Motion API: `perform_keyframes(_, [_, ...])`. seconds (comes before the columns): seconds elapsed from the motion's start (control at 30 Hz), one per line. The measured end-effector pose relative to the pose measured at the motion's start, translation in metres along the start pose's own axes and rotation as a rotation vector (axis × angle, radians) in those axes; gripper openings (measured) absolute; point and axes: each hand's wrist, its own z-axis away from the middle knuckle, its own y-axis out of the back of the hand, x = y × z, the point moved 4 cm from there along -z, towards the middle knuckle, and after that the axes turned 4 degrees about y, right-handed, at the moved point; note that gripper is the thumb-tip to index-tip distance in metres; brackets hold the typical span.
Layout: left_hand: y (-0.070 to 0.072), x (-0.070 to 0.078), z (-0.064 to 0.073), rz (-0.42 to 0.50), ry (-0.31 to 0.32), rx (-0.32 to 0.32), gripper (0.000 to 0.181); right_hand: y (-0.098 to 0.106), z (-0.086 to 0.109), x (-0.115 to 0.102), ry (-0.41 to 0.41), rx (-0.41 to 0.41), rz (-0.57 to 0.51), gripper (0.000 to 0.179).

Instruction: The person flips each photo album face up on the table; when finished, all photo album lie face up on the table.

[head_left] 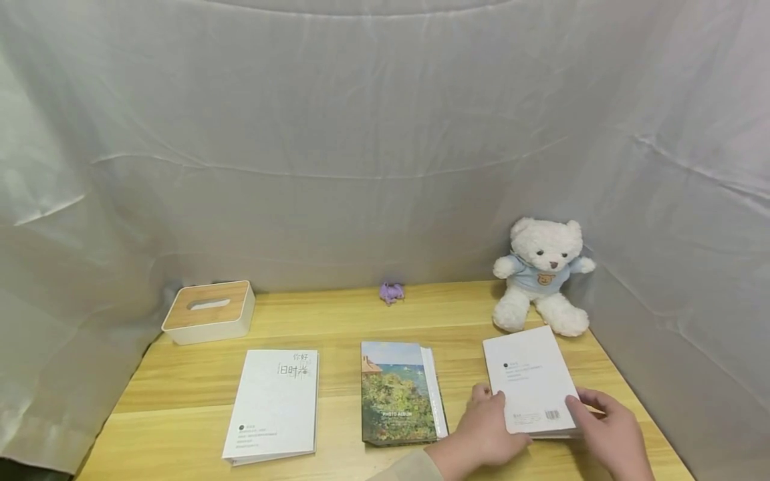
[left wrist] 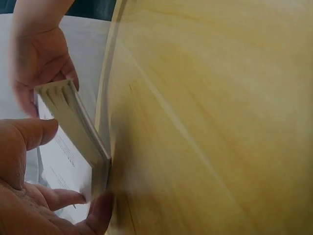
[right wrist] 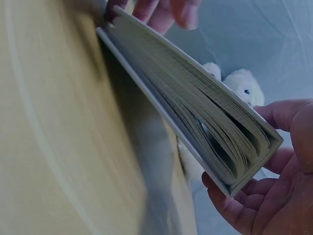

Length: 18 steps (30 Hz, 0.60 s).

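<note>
A white photo album (head_left: 529, 384) with small print and a barcode on its cover is held at the right of the table. My left hand (head_left: 490, 427) grips its near left corner, and my right hand (head_left: 613, 431) grips its right edge, thumb on the cover. In the right wrist view, the album (right wrist: 186, 103) is tilted over the wood with its page edges showing, and the right hand's fingers (right wrist: 234, 210) curl round a corner. In the left wrist view, the left hand (left wrist: 29, 191) has its fingers about one end of the album (left wrist: 73, 127).
A painted-cover photo album (head_left: 397, 394) lies mid-table, a white album (head_left: 273, 404) left of it. Behind stand a wood-topped tissue box (head_left: 207, 310), a small purple item (head_left: 392, 292) and a white teddy bear (head_left: 544, 277). Grey cloth (head_left: 361, 133) hangs round the table.
</note>
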Motion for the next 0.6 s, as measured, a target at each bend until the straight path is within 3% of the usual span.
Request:
perform_keyframes(0.2, [0.002,-0.002,0.000,0.015,0.039,0.014,0.074,0.003,0.003,-0.008,0.021,0.007,-0.018,0.063])
perform_keyframes(0.37, [0.005,-0.002,-0.001,-0.001,0.022,0.026,0.064,0.006,0.005,-0.011,0.067,0.050,-0.032,0.062])
perform_keyframes(0.6, [0.005,-0.005,-0.003,0.077,-0.004,0.008,0.060,0.011,0.008,-0.015,0.126,0.122,-0.003,0.049])
